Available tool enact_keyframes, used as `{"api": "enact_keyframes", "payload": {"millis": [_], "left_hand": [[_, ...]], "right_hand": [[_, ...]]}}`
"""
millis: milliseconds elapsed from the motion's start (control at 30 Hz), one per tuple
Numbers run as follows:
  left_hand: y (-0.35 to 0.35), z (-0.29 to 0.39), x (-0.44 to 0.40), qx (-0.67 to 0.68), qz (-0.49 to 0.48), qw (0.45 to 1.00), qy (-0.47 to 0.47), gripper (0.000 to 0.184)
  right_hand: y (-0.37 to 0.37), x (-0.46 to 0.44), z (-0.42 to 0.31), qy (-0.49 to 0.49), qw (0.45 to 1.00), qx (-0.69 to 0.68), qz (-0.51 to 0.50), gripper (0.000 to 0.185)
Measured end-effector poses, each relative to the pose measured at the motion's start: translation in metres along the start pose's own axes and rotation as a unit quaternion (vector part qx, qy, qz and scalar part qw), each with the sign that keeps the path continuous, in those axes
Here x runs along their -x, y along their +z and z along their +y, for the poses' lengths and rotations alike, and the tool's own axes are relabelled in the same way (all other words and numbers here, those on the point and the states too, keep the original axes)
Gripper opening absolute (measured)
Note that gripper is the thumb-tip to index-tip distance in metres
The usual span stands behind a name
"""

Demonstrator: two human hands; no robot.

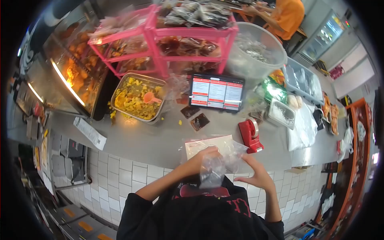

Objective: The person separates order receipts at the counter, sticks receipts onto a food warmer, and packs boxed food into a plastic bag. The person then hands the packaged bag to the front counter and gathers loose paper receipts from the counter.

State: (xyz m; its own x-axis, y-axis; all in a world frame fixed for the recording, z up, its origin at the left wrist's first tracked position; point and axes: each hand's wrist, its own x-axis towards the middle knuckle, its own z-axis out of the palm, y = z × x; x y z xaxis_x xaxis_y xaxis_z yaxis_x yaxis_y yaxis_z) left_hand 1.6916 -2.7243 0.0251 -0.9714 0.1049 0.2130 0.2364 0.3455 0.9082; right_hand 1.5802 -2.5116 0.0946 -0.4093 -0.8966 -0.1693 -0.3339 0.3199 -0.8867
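My left hand [205, 157] is closed on a clear plastic bag [213, 172], which hangs crumpled in front of my body. To the right, my right hand [258, 175] has its thumb and fingers spread apart, with its fingertips beside the bag's edge. Behind the bag, a cream card or box with a red edge [196, 147] lies at the counter's near edge, partly covered by clear plastic. A red tape dispenser [251, 136] stands just beyond my right hand. Two dark sauce sachets [199, 121] lie farther back on the metal counter [160, 138].
A tablet [217, 92] stands behind the sachets. Left of it is a metal tray of yellow food [136, 98] with an orange scoop. Pink racks [150, 40] hold bagged items, beside a large clear tub [260, 50]. White plastic bags [302, 132] lie right. Another person [286, 18] stands at the back.
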Motion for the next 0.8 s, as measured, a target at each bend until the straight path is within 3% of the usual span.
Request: {"api": "enact_keyframes", "payload": {"millis": [33, 67, 100, 133, 200, 233, 300, 400, 433, 500, 533, 567, 600, 633, 667, 733, 800], "left_hand": [[0.005, 0.004, -0.003, 0.002, -0.008, 1.000, 0.005, 0.030], [0.015, 0.008, -0.003, -0.013, -0.017, 0.997, 0.068, 0.032], [0.024, 0.013, -0.003, -0.027, -0.024, 0.991, 0.130, 0.033], [0.030, 0.025, -0.007, -0.026, -0.031, 0.990, 0.132, 0.033], [0.043, 0.049, -0.009, -0.278, -0.148, 0.891, 0.327, 0.037], [0.046, 0.052, -0.008, -0.275, -0.151, 0.892, 0.326, 0.037], [0.049, 0.055, -0.007, -0.262, -0.159, 0.896, 0.320, 0.042], [0.044, 0.057, -0.010, -0.252, -0.170, 0.900, 0.312, 0.049], [0.042, 0.056, -0.012, -0.250, -0.173, 0.901, 0.310, 0.052], [0.057, 0.037, 0.009, -0.201, -0.122, 0.952, 0.198, 0.052], [0.020, 0.071, 0.009, -0.119, -0.059, 0.990, 0.051, 0.052], [-0.006, 0.088, 0.013, -0.034, 0.005, 0.995, -0.096, 0.051], [-0.003, 0.075, 0.035, -0.005, 0.112, 0.978, -0.173, 0.050], [0.008, 0.054, 0.053, 0.023, 0.214, 0.945, -0.245, 0.050], [0.014, 0.034, 0.056, 0.022, 0.204, 0.949, -0.240, 0.050], [0.026, 0.005, 0.053, 0.177, 0.228, 0.938, -0.191, 0.055], [-0.008, 0.012, 0.023, 0.154, 0.167, 0.964, -0.139, 0.058]], "right_hand": [[-0.002, 0.002, 0.000, -0.060, 0.979, 0.194, 0.024, 0.085], [0.004, 0.002, 0.004, -0.027, 0.974, 0.226, -0.006, 0.102], [0.009, -0.001, 0.002, -0.023, 0.974, 0.225, 0.000, 0.102], [0.015, -0.007, -0.001, -0.045, 0.951, 0.303, -0.037, 0.095], [0.030, -0.022, -0.008, -0.062, 0.923, 0.373, -0.074, 0.089], [0.037, -0.033, -0.011, -0.191, 0.879, 0.409, -0.154, 0.078], [0.051, -0.040, 0.004, -0.319, 0.812, 0.432, -0.230, 0.068], [0.072, -0.044, 0.038, -0.409, 0.793, 0.367, -0.265, 0.046], [0.071, -0.043, 0.044, -0.370, 0.844, 0.297, -0.253, 0.043], [0.063, -0.037, 0.057, -0.278, 0.922, 0.145, -0.226, 0.039], [0.059, -0.033, 0.062, -0.226, 0.949, 0.067, -0.208, 0.036], [0.055, -0.031, 0.065, -0.171, 0.968, -0.010, -0.186, 0.034], [0.040, -0.038, 0.057, -0.284, 0.950, 0.096, -0.093, 0.023], [0.034, -0.045, 0.050, -0.282, 0.950, 0.099, -0.084, 0.023], [0.034, -0.052, 0.042, -0.246, 0.965, 0.089, -0.026, 0.022], [0.052, -0.053, 0.009, -0.092, 0.983, 0.146, 0.064, 0.025], [0.070, -0.059, 0.026, -0.197, 0.972, 0.125, -0.009, 0.029]]}}
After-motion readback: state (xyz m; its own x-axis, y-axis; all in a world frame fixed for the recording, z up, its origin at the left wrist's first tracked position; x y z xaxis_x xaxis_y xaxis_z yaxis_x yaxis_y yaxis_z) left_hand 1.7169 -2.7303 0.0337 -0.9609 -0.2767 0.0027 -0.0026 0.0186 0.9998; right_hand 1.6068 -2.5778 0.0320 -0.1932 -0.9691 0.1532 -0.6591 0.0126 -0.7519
